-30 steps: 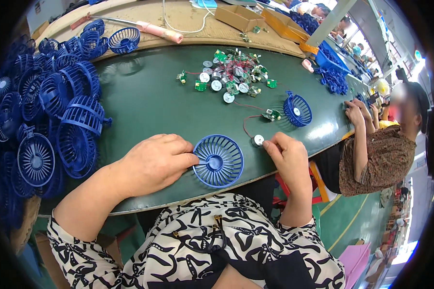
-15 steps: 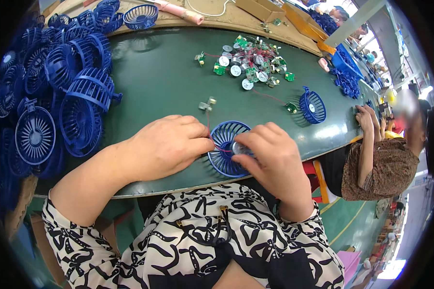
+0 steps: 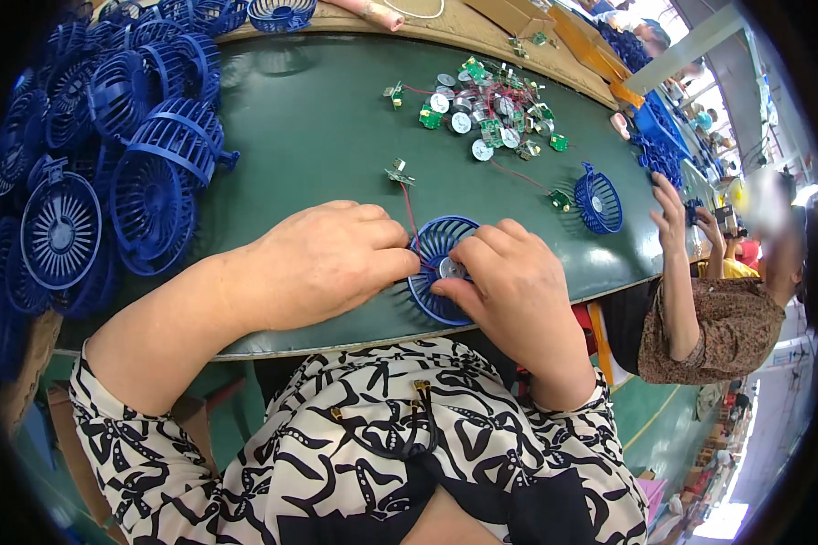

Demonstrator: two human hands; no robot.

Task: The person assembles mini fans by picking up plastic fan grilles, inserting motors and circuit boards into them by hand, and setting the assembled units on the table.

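A round blue fan guard (image 3: pixel 439 307) lies hollow side up near the table's front edge, between my two hands. My right hand (image 3: pixel 518 286) reaches over its right side, with thumb and fingers closed on a small silver motor (image 3: pixel 449 268) at the guard's centre. From the left, my left hand (image 3: pixel 336 263) pinches the red wires (image 3: pixel 410 207) at the guard's rim. Those wires run up to a small circuit board (image 3: pixel 398 173) lying on the table beyond. Whether the motor is fully seated I cannot tell, as my fingers partly cover it.
Many blue fan guards (image 3: pixel 159 200) are heaped at the left. A pile of wired motors and green boards (image 3: pixel 491 113) lies at the far middle. Another guard (image 3: pixel 600 202) sits on the green table (image 3: pixel 309 118) to the right, near a co-worker's raised hand (image 3: pixel 671 213).
The motor, tilted in my right fingers before, now sits flatter at the guard's centre. My left fingers have come closer to it. The co-worker's hand has lifted. The whole view has shifted slightly.
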